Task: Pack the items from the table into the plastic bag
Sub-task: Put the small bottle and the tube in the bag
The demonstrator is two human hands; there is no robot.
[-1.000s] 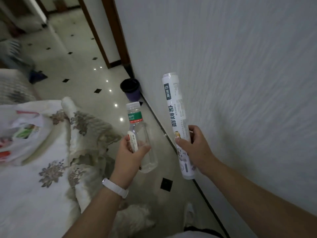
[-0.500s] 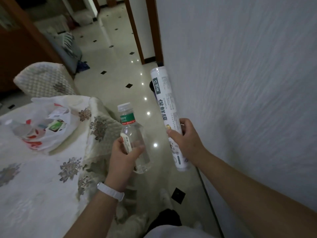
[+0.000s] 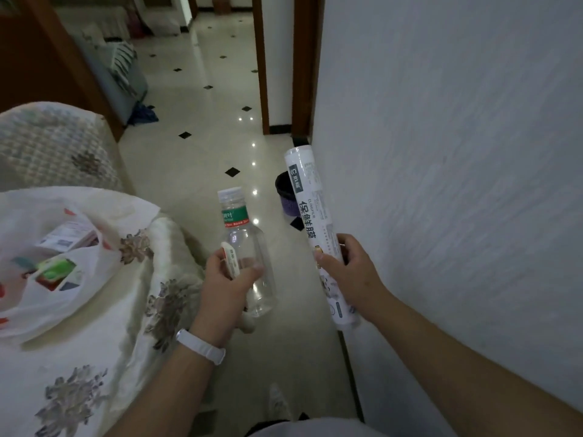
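Observation:
My left hand [image 3: 225, 280] grips a clear plastic bottle [image 3: 244, 247] with a white cap and green label, together with a small white tube [image 3: 230, 260] pressed against it. My right hand [image 3: 350, 272] holds a long white roll of cling film [image 3: 312, 216] upright near the wall. Both are held over the floor, to the right of the table [image 3: 79, 357] with its floral cloth. A white plastic bag [image 3: 63, 263] with red marks lies open on the table at the left, and small boxes show inside it.
A white wall [image 3: 457, 152] runs close on the right. A dark purple bin [image 3: 287, 197] stands on the glossy tiled floor by the wall. A covered chair [image 3: 53, 146] is behind the table. A doorway lies ahead.
The view has swung left and up, so the bag and table have come further into sight. Both hands keep their hold on the bottle and the roll.

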